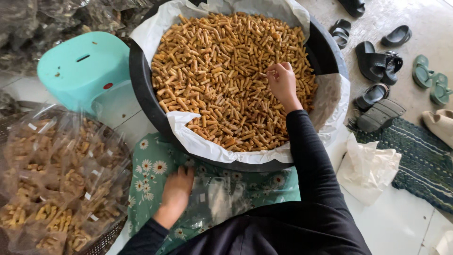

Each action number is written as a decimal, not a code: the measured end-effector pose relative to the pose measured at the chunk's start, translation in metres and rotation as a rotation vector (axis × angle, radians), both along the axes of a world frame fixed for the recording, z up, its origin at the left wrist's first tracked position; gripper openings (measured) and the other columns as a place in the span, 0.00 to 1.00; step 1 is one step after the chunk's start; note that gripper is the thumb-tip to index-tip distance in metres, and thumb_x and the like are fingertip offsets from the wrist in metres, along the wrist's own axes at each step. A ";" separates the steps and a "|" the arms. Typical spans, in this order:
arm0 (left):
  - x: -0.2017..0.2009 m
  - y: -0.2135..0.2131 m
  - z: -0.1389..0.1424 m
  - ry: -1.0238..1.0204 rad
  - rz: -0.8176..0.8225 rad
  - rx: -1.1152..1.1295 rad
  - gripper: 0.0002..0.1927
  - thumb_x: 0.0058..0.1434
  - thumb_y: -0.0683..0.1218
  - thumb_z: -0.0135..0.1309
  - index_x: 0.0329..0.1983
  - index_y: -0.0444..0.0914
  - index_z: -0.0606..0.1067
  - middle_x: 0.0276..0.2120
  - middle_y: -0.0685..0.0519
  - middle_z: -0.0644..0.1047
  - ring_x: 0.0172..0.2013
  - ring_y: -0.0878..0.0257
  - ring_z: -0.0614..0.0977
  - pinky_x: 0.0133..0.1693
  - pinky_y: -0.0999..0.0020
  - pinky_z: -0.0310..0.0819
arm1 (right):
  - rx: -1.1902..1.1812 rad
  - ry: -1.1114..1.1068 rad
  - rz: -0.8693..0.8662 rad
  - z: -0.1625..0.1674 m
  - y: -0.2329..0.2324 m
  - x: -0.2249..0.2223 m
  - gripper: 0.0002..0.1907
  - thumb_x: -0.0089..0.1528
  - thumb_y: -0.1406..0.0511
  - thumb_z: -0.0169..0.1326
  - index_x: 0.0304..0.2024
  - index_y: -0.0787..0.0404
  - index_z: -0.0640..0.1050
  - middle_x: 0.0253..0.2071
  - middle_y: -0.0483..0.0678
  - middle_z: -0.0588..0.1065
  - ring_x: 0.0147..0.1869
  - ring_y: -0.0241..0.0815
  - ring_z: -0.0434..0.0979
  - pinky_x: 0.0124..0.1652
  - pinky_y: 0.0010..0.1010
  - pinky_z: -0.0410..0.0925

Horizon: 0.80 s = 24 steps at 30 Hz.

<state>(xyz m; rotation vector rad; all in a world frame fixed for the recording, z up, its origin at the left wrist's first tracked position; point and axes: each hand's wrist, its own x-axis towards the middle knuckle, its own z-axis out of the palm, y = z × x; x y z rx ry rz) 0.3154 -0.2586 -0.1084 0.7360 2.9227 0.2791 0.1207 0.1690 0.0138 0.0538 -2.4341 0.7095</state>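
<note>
Left hand on bags | right fingers pinching snack sticks

I wear a black top with long sleeves down to both wrists. Over my lap lies a green skirt printed with white daisies. My hands are bare.
</note>
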 end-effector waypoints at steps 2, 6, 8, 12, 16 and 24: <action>0.007 -0.014 0.002 0.029 0.016 0.204 0.19 0.60 0.37 0.58 0.55 0.38 0.74 0.42 0.42 0.77 0.37 0.45 0.83 0.36 0.53 0.78 | 0.007 -0.005 -0.016 0.002 -0.001 0.000 0.06 0.63 0.68 0.63 0.41 0.62 0.81 0.41 0.51 0.72 0.36 0.42 0.74 0.38 0.34 0.70; 0.007 -0.048 0.061 -0.378 -0.009 0.541 0.17 0.53 0.36 0.60 0.48 0.34 0.78 0.30 0.44 0.83 0.33 0.51 0.86 0.34 0.58 0.80 | -0.006 -0.024 -0.025 0.005 0.000 0.000 0.05 0.63 0.68 0.62 0.41 0.62 0.81 0.41 0.51 0.72 0.37 0.42 0.74 0.38 0.34 0.70; 0.004 -0.067 0.110 -0.752 0.039 0.715 0.14 0.53 0.36 0.61 0.44 0.36 0.81 0.29 0.48 0.86 0.30 0.60 0.88 0.33 0.68 0.81 | 0.013 -0.055 -0.035 0.005 0.001 0.000 0.05 0.64 0.68 0.61 0.41 0.63 0.81 0.41 0.51 0.71 0.37 0.43 0.73 0.38 0.34 0.70; -0.013 -0.068 0.196 -0.392 0.163 1.088 0.09 0.59 0.33 0.52 0.37 0.36 0.80 0.24 0.52 0.84 0.22 0.68 0.83 0.24 0.73 0.76 | -0.002 -0.033 -0.020 0.003 0.001 0.000 0.04 0.64 0.69 0.61 0.42 0.62 0.81 0.41 0.51 0.72 0.38 0.43 0.74 0.39 0.34 0.70; -0.104 0.015 0.226 -0.197 0.051 1.881 0.08 0.72 0.33 0.54 0.45 0.37 0.68 0.36 0.53 0.74 0.33 0.66 0.80 0.38 0.73 0.79 | -0.037 0.068 -0.051 0.012 -0.006 0.001 0.06 0.64 0.70 0.60 0.44 0.63 0.80 0.41 0.52 0.72 0.36 0.43 0.74 0.37 0.34 0.70; -0.271 0.208 0.182 -0.022 0.149 2.094 0.23 0.61 0.36 0.67 0.45 0.38 0.61 0.35 0.53 0.69 0.30 0.64 0.79 0.33 0.71 0.78 | 0.118 0.619 0.073 0.055 -0.055 0.024 0.12 0.67 0.76 0.51 0.52 0.64 0.76 0.51 0.51 0.73 0.49 0.50 0.76 0.48 0.38 0.72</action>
